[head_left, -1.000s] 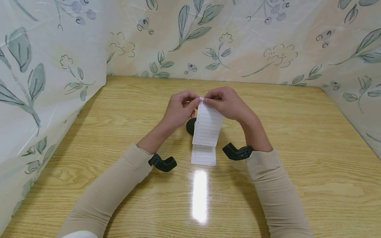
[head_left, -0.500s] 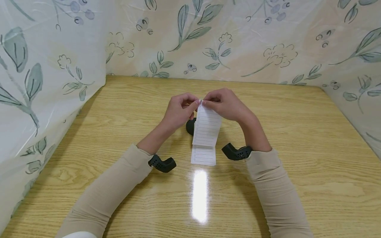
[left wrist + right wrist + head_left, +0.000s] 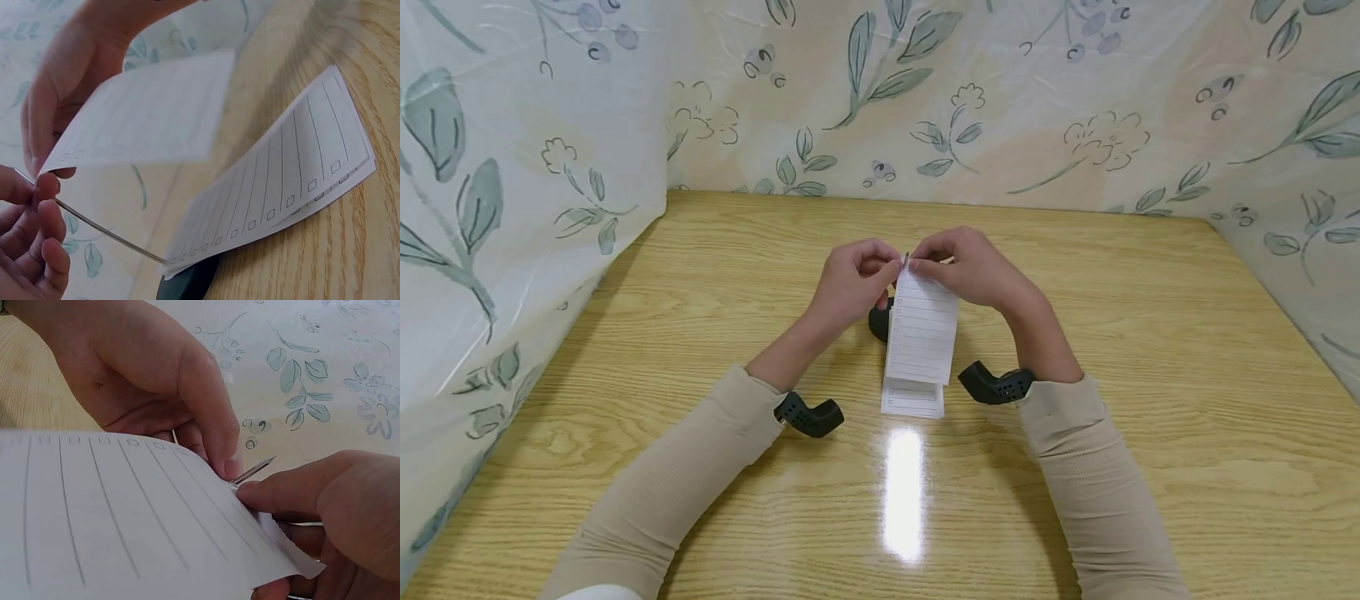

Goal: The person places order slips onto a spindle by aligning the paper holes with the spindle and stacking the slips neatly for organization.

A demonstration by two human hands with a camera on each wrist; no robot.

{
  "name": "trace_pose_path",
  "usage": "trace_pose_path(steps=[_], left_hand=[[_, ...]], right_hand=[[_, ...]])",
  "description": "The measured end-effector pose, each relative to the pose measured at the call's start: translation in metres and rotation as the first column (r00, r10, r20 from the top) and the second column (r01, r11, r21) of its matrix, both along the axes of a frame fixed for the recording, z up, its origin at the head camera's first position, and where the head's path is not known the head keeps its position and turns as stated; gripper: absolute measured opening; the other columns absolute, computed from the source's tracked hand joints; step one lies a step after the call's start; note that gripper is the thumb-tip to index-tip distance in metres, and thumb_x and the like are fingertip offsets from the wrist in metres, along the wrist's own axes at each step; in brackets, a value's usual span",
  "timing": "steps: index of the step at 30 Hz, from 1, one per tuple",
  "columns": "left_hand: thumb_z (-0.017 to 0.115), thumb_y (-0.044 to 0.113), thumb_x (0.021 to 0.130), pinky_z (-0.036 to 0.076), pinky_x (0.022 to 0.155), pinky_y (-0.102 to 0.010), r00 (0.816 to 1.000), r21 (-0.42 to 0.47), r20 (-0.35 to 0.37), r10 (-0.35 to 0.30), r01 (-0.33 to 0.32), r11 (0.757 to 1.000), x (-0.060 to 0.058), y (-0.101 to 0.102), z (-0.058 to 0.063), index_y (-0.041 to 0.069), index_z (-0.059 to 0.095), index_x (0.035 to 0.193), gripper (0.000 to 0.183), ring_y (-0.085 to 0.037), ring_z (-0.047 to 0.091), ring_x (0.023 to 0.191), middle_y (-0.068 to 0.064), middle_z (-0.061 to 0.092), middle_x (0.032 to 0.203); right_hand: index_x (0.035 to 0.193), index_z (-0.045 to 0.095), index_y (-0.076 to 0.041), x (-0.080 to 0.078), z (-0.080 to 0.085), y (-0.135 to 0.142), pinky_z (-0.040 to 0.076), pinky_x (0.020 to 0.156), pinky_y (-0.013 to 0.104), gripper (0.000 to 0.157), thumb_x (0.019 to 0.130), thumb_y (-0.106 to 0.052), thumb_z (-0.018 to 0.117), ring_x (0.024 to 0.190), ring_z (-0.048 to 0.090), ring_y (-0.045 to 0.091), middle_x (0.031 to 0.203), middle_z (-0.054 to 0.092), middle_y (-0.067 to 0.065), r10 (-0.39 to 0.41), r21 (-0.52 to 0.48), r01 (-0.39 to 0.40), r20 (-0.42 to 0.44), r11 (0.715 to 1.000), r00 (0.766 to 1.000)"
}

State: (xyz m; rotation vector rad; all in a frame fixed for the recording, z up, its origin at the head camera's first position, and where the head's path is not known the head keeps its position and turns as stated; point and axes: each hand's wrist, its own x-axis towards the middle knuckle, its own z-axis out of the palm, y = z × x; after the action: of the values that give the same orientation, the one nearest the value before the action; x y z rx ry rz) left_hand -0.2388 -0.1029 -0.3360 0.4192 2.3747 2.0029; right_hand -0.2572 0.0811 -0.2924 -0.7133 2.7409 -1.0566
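A bill spike with a round black base (image 3: 879, 323) stands upright on the table; its thin metal rod (image 3: 112, 234) shows bare above several lined checklist sheets (image 3: 269, 181) threaded low on it. Higher up, a lined paper sheet (image 3: 925, 333) is pierced near its top edge, with the pointed tip (image 3: 255, 469) sticking out through it. My left hand (image 3: 852, 282) pinches the sheet's edge just left of the rod. On the other side my right hand (image 3: 976, 265) pinches the same edge, thumb on top. The sheet's free end droops toward me over the lower sheets.
The wooden table (image 3: 1150, 350) runs back to a floral-patterned curtain (image 3: 1015, 100), which also hangs along both sides. Black wrist cameras (image 3: 997, 383) project inward from both sleeves, close to the papers.
Both hands have lowered slightly with the sheet, and more of the spike's tip shows above it. The sheet's free end now reaches farther over the sheets beneath.
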Motion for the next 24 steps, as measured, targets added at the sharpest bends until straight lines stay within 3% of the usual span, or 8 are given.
trace_pose_path(steps=[7,15,24], left_hand=[[0.06,0.014,0.096,0.04,0.047,-0.022,1.0,-0.031,0.009,0.006,-0.006,1.0,0.001,0.0,-0.005,0.004,0.065,0.098,0.011,-0.029,0.051,0.054,-0.003,0.063,0.073],[0.06,0.013,0.095,0.04,0.045,-0.022,0.999,-0.043,0.035,0.005,-0.004,0.999,0.002,0.0,-0.01,0.005,0.064,0.099,0.01,-0.016,0.051,0.047,-0.006,0.066,0.077],[0.059,0.013,0.095,0.04,0.045,-0.022,0.999,-0.08,0.038,0.008,-0.005,0.997,0.003,0.001,-0.013,0.005,0.064,0.097,0.009,-0.019,0.052,0.048,-0.004,0.064,0.074]], right_hand=[[0.1,0.072,-0.005,-0.001,-0.005,0.001,0.045,0.075,0.03,0.015,0.094,-0.013,0.06,0.089,0.058,0.022,0.098,0.07,0.011,0.021,-0.01,-0.021,0.004,1.0,1.0],[0.099,0.071,-0.006,0.0,-0.007,0.002,0.044,0.079,0.032,0.014,0.094,-0.013,0.061,0.091,0.058,0.022,0.096,0.07,0.01,0.026,0.0,-0.026,0.045,1.0,0.999],[0.097,0.071,-0.005,0.0,-0.009,0.001,0.045,0.072,0.029,0.013,0.093,-0.013,0.062,0.089,0.057,0.022,0.094,0.071,0.01,0.051,0.015,-0.052,0.048,0.999,0.998]])
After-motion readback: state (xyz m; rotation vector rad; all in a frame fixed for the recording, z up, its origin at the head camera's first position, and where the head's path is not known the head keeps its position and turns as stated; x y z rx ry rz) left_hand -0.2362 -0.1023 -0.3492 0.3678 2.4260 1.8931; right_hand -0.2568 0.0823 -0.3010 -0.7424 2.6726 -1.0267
